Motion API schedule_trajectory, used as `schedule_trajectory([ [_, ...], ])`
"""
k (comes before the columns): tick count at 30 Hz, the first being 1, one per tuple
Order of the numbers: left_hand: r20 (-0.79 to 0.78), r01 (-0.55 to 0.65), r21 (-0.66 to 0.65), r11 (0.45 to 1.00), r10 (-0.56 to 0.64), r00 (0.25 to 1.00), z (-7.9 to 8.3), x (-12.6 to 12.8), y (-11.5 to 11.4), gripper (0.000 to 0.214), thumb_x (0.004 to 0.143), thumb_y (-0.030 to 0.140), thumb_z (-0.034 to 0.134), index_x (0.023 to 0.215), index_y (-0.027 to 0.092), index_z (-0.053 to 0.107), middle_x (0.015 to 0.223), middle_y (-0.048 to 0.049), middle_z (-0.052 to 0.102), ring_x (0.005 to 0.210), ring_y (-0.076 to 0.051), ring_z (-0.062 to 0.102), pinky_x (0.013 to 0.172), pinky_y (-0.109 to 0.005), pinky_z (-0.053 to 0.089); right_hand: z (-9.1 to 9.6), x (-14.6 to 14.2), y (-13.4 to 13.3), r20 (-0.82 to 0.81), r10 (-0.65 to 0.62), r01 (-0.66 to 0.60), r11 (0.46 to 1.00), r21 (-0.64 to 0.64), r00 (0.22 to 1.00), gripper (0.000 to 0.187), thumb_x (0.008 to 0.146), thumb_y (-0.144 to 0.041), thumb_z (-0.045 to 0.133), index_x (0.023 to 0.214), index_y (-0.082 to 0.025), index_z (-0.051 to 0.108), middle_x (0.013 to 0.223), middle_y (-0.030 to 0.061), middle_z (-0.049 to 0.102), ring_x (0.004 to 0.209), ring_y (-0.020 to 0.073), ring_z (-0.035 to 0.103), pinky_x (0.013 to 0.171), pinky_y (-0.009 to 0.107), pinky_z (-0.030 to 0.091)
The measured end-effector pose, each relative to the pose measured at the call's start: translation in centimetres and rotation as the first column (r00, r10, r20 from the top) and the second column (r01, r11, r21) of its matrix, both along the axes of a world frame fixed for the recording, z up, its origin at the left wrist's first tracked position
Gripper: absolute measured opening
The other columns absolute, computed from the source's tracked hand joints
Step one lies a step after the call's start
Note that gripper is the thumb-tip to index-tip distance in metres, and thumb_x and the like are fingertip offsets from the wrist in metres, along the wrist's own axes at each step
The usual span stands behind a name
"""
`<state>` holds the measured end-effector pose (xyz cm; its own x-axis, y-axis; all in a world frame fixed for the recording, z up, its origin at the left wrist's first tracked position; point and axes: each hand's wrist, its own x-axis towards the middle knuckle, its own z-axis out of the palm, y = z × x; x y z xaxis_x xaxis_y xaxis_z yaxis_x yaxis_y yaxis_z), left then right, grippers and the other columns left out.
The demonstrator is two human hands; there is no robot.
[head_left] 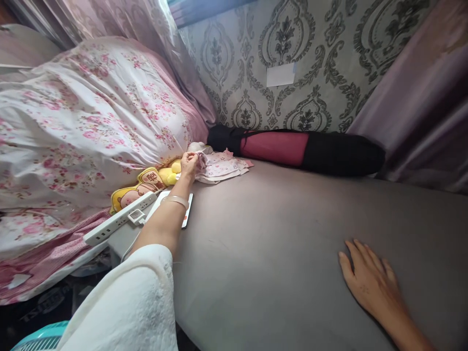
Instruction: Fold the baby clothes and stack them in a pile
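Observation:
Reaching forward, my left hand (190, 164) has its fingers pinched on the bunched edge of a pale pink cloth with a small print (223, 165). Most of that cloth lies on the grey covered surface (270, 253); whether it is a garment I cannot tell. A whitish bundle (199, 147) sits just behind my fingers. My right hand (369, 280) rests palm down on the grey surface, fingers stretched out, holding nothing. Beneath my left forearm a phone or tablet with a lit screen (188, 212) is partly hidden.
A long black and pink bag (274, 146) lies along the patterned wall. To the left are a white power strip (120, 219) with a plug (136, 217), a yellow cartoon cushion (126, 197) and a floral cover (91, 112). A pink curtain (413, 97) hangs at right.

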<state>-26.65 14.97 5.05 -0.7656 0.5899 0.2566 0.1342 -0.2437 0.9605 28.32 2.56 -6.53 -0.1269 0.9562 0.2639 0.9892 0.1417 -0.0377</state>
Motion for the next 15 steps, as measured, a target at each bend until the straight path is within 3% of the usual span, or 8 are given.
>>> schedule_trajectory([
  [2,0.083,0.104,0.129,0.986,-0.115,0.990,0.2,1.5,0.4,0.021,0.073,0.023,0.071,0.080,0.019,0.051,0.061,0.0049,0.057,0.048,-0.008,0.051,0.048,-0.018,0.037,0.1,-0.1,0.0,0.006,0.000,0.000,1.000,0.004,1.000,0.074,0.095,-0.047,0.007,0.136,-0.005,0.053,0.145,0.0174,0.050,0.137,0.0324,0.041,0.113,0.054,0.028],
  [6,0.156,0.216,0.256,0.942,-0.261,0.953,0.9,4.8,1.2,0.019,0.076,0.020,0.069,0.083,0.019,0.051,0.063,0.0040,0.059,0.050,-0.009,0.053,0.049,-0.018,0.040,0.1,0.0,0.0,0.014,-0.002,0.002,1.000,-0.001,1.000,0.072,0.096,-0.045,0.008,0.137,-0.006,0.053,0.145,0.0172,0.049,0.136,0.0321,0.042,0.113,0.054,0.028],
  [11,0.253,0.261,0.390,0.883,-0.375,0.892,1.7,9.8,1.6,0.023,0.075,0.020,0.073,0.083,0.019,0.051,0.067,0.0045,0.059,0.055,-0.008,0.056,0.055,-0.018,0.044,-0.2,0.0,0.1,-0.004,-0.015,0.015,1.000,-0.016,1.000,0.070,0.095,-0.044,0.011,0.138,-0.007,0.052,0.146,0.0175,0.048,0.137,0.0315,0.041,0.114,0.054,0.027],
  [15,0.316,0.343,0.461,0.819,-0.512,0.798,1.7,14.2,0.8,0.028,0.073,0.020,0.076,0.081,0.020,0.050,0.070,0.0049,0.061,0.061,-0.008,0.058,0.061,-0.019,0.047,-0.3,0.3,0.3,-0.042,-0.004,0.002,0.999,-0.038,0.999,0.070,0.094,-0.045,0.014,0.138,-0.006,0.051,0.146,0.0183,0.048,0.138,0.0326,0.039,0.114,0.056,0.026],
])
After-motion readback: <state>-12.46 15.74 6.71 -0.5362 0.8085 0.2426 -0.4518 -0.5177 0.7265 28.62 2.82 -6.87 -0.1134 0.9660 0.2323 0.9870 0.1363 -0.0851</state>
